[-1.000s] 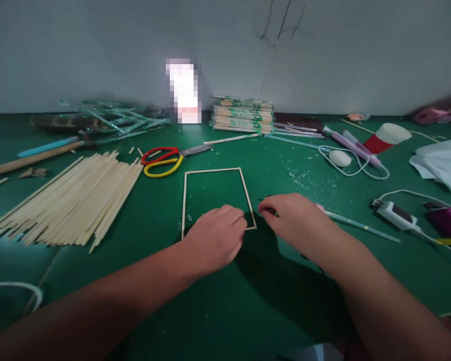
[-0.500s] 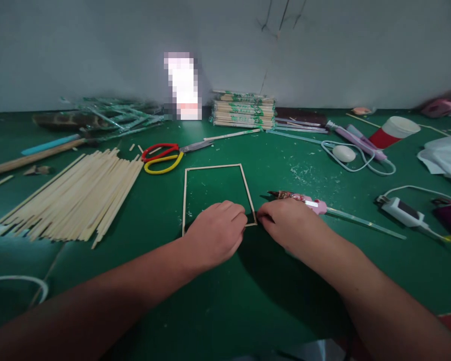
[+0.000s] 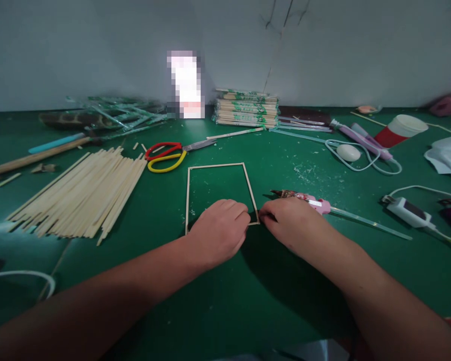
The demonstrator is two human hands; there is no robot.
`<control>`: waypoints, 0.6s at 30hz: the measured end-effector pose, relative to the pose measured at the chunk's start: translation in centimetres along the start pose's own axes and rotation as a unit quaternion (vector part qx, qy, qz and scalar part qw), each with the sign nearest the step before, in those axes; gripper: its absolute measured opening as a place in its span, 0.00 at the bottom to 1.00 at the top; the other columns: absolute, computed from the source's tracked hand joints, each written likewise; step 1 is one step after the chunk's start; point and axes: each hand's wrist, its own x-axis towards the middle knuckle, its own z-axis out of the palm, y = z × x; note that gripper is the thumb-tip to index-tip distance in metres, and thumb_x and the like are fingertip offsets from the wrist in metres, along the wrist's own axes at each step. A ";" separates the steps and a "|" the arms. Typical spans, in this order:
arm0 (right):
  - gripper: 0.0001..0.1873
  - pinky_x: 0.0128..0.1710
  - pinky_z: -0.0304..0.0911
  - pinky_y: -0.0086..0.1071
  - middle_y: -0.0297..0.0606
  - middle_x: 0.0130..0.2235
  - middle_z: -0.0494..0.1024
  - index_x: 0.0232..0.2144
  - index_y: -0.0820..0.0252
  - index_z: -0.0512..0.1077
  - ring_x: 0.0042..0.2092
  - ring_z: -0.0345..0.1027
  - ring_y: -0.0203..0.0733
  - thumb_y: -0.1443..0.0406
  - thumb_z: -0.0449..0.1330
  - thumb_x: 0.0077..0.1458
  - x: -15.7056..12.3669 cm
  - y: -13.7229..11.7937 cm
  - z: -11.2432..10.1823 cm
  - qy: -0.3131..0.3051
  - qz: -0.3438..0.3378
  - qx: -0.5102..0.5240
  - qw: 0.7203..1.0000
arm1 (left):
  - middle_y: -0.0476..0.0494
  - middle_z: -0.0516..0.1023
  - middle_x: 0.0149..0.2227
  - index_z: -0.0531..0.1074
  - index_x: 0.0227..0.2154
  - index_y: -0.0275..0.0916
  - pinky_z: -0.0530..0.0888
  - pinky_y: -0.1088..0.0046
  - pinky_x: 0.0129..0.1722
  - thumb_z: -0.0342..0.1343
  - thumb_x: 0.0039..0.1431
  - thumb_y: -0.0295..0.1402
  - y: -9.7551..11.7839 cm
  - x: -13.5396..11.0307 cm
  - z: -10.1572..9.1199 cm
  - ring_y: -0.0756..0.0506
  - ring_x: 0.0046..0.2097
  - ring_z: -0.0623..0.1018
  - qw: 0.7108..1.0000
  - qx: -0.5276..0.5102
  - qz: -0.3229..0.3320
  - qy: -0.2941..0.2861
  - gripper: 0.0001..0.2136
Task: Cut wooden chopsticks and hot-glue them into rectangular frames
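A four-sided frame of thin wooden sticks (image 3: 250, 188) lies flat on the green table. My left hand (image 3: 220, 230) is closed over its near side, with the fingers curled down around the stick and covering much of it. At the near right corner, the pinched thumb and forefinger of my right hand (image 3: 291, 220) press against the stick end; the fingertips are partly hidden. Just beyond my right hand lies a glue gun (image 3: 318, 204) with a dark nozzle, pink body and clear glue stick, partly covered by that hand.
Loose wooden sticks (image 3: 78, 193) are heaped on the left, near red-and-yellow-handled scissors (image 3: 165, 156). Packaged chopsticks (image 3: 247, 110) stand stacked by the wall, beside a blurred bright screen (image 3: 188, 85). On the right are a paper cup (image 3: 391, 135), a corded lamp (image 3: 361, 140) and a white adapter (image 3: 409, 213).
The whole view has shifted slightly, so things appear a little further right. Both hands keep the same hold at the frame's near side and corner.
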 end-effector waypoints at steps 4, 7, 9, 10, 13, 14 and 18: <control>0.12 0.27 0.52 0.31 0.38 0.26 0.76 0.26 0.56 0.76 0.29 0.68 0.40 0.67 0.53 0.54 0.0 -0.2 0.0 -0.015 0.026 -0.015 0.999 | 0.42 0.72 0.35 0.70 0.32 0.34 0.68 0.65 0.40 0.48 0.59 0.27 -0.1 0.0 0.0 0.44 0.38 0.70 1.000 -0.002 -0.001 0.001 0.07; 0.12 0.26 0.51 0.31 0.38 0.26 0.76 0.25 0.57 0.75 0.28 0.68 0.40 0.67 0.53 0.54 0.0 -0.2 0.1 -0.014 0.023 -0.017 0.999 | 0.43 0.72 0.35 0.70 0.32 0.34 0.68 0.65 0.40 0.47 0.59 0.27 -0.1 -0.1 0.0 0.44 0.39 0.70 1.000 -0.002 0.001 0.004 0.07; 0.12 0.26 0.50 0.31 0.38 0.26 0.76 0.24 0.57 0.74 0.28 0.68 0.40 0.67 0.52 0.54 0.0 -0.2 0.2 -0.008 0.020 -0.016 1.000 | 0.43 0.71 0.35 0.70 0.32 0.35 0.67 0.65 0.39 0.47 0.60 0.28 0.0 -0.2 -0.1 0.44 0.38 0.70 1.000 0.002 0.002 0.006 0.07; 0.12 0.26 0.50 0.31 0.38 0.26 0.76 0.24 0.57 0.74 0.28 0.68 0.40 0.67 0.51 0.54 0.0 -0.2 0.2 0.000 0.020 -0.015 1.000 | 0.43 0.71 0.34 0.69 0.31 0.35 0.67 0.65 0.39 0.47 0.60 0.29 0.0 -0.3 -0.2 0.44 0.38 0.69 1.000 0.006 0.001 0.008 0.07; 0.12 0.25 0.48 0.31 0.36 0.26 0.77 0.26 0.56 0.73 0.28 0.68 0.40 0.67 0.51 0.53 -0.2 -0.4 0.1 0.052 0.024 -0.010 0.998 | 0.43 0.71 0.33 0.68 0.30 0.36 0.66 0.64 0.37 0.46 0.60 0.31 0.3 -0.4 -0.3 0.44 0.37 0.69 1.000 0.016 -0.003 0.019 0.08; 0.11 0.25 0.48 0.31 0.35 0.26 0.77 0.27 0.55 0.73 0.28 0.68 0.40 0.67 0.51 0.53 -0.3 -0.6 0.0 0.074 0.023 -0.004 0.997 | 0.43 0.71 0.32 0.68 0.30 0.36 0.66 0.64 0.37 0.46 0.60 0.31 0.4 -0.5 -0.3 0.44 0.36 0.70 1.000 0.018 -0.004 0.021 0.08; 0.10 0.26 0.53 0.30 0.33 0.27 0.77 0.31 0.55 0.73 0.27 0.68 0.38 0.65 0.51 0.55 -1.2 -1.3 -0.6 0.179 -0.032 0.118 0.976 | 0.42 0.72 0.34 0.69 0.33 0.35 0.68 0.65 0.36 0.46 0.61 0.32 0.4 -0.6 -0.7 0.45 0.36 0.71 0.999 0.002 -0.016 0.040 0.09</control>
